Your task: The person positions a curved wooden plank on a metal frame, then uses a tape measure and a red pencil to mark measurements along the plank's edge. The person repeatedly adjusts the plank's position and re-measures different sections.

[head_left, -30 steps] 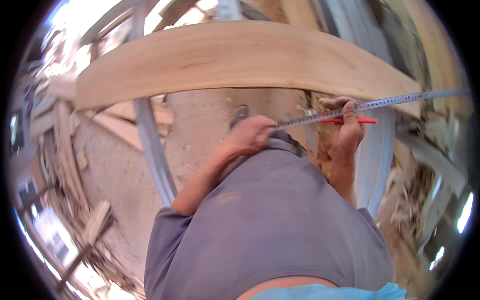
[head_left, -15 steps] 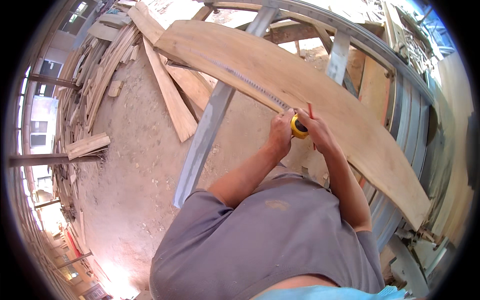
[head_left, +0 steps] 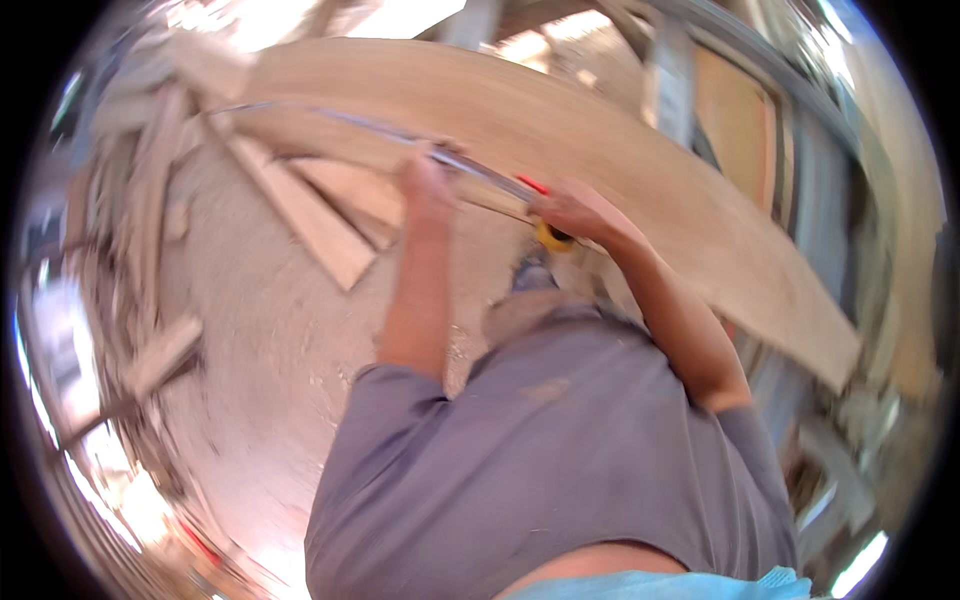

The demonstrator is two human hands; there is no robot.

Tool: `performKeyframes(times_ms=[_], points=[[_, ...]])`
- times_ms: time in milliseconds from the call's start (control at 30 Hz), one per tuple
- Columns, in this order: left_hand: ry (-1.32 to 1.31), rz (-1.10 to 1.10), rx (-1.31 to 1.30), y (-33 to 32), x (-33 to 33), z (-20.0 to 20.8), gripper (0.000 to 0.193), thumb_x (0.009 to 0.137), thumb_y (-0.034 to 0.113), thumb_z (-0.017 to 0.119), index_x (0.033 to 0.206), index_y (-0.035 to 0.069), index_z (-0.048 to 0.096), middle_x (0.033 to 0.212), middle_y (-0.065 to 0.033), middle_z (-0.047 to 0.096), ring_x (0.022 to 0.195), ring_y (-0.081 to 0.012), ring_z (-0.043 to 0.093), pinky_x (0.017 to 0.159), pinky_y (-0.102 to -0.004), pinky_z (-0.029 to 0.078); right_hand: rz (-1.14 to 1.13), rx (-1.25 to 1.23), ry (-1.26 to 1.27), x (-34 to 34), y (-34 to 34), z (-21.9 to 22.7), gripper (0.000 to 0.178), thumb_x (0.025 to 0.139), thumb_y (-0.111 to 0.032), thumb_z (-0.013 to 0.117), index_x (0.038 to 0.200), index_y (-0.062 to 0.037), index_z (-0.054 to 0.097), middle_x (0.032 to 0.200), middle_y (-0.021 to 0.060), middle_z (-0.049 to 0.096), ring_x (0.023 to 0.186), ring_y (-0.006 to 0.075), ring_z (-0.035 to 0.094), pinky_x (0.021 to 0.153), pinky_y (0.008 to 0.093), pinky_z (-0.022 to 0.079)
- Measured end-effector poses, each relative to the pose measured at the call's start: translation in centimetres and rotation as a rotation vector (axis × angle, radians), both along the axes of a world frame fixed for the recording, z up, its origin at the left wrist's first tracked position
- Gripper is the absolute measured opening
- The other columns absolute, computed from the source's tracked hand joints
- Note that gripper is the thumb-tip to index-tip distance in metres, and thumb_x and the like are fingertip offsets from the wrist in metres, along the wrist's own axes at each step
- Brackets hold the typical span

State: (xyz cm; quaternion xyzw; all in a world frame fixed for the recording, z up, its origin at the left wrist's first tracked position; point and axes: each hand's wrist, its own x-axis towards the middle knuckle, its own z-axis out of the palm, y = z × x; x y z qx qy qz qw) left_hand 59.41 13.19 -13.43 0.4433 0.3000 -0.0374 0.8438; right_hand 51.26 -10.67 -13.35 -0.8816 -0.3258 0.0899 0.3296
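A long wooden board (head_left: 640, 170) with a curved far edge lies before me. Along its near edge runs the pulled-out blade (head_left: 372, 124) of a tape measure, reaching past the board's left end. My left hand (head_left: 428, 180) is closed on the blade part-way along, its fingers blurred by motion. My right hand (head_left: 572, 212) grips the yellow tape measure (head_left: 554, 237) by the board's near edge, and the case is partly hidden under the palm. A red pencil (head_left: 532, 184) sticks out from the same hand.
Metal beams (head_left: 672, 85) stand beyond the board. On the dirt floor (head_left: 270, 330), planks (head_left: 310, 220) lie to the left, beside a stack of timber (head_left: 150, 200). Metal sheets or beams (head_left: 815, 210) stand at the right.
My left hand has left the tape case and moved left along the blade. My right hand has shifted left with the case and pencil. The view has turned and blurred.
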Motion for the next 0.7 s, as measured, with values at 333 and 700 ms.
performKeyframes(times_ms=[333, 700], points=[[0.163, -0.619, 0.018, -6.7, 0.0, -4.0, 0.028, 0.103, 0.021, 0.045, 0.11, -0.002, 0.059, 0.107, -0.0202, 0.069, 0.092, -0.0345, 0.071, 0.072, -0.0435, 0.062, -0.778, -0.24, 0.538, -7.5, -11.0, 4.3, 0.033, 0.087, -0.031, 0.054, 0.088, -0.0037, 0.073, 0.096, 0.021, 0.069, 0.087, 0.0413, 0.065, 0.075, 0.0484, 0.053], [-0.576, -0.726, 0.908, -12.9, -3.3, -0.3, 0.017, 0.088, 0.014, 0.067, 0.098, 0.001, 0.073, 0.088, -0.011, 0.072, 0.078, -0.0246, 0.066, 0.077, -0.0373, 0.053, -0.857, -0.43, 0.406, -15.4, -25.0, 2.2, 0.027, 0.094, -0.027, 0.059, 0.096, -0.004, 0.073, 0.075, 0.0197, 0.067, 0.075, 0.0337, 0.065, 0.072, 0.0457, 0.049]])
